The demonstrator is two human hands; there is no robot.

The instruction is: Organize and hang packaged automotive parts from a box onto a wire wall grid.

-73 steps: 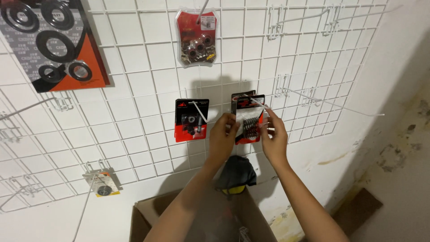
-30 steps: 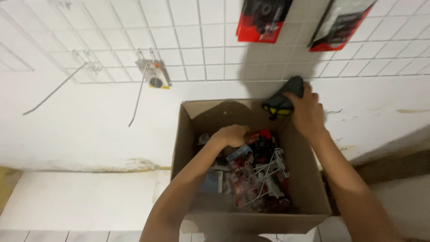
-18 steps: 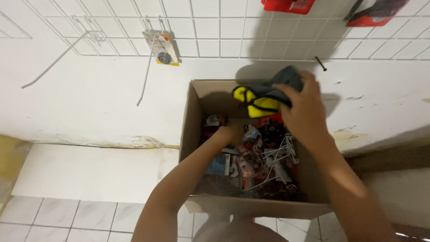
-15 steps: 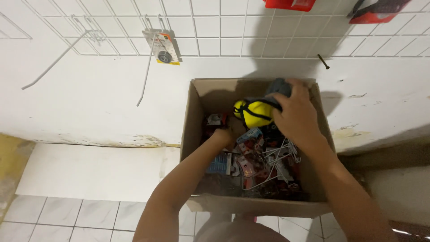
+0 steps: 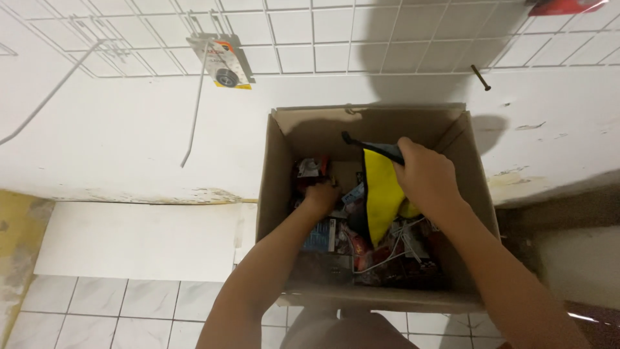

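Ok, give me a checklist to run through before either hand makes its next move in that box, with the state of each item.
1. Right hand has a firm hold on the yellow and black cloth item: ok, fingers wrapped over its top.
2. Left hand has closed on something among the packets: cannot tell, fingers hidden.
3. Cardboard box is open, flaps out of the way: ok.
4. White wire hooks lie clear of the cloth: not ok, they sit right beneath it.
5. Wall grid above the box is clear of both arms: ok.
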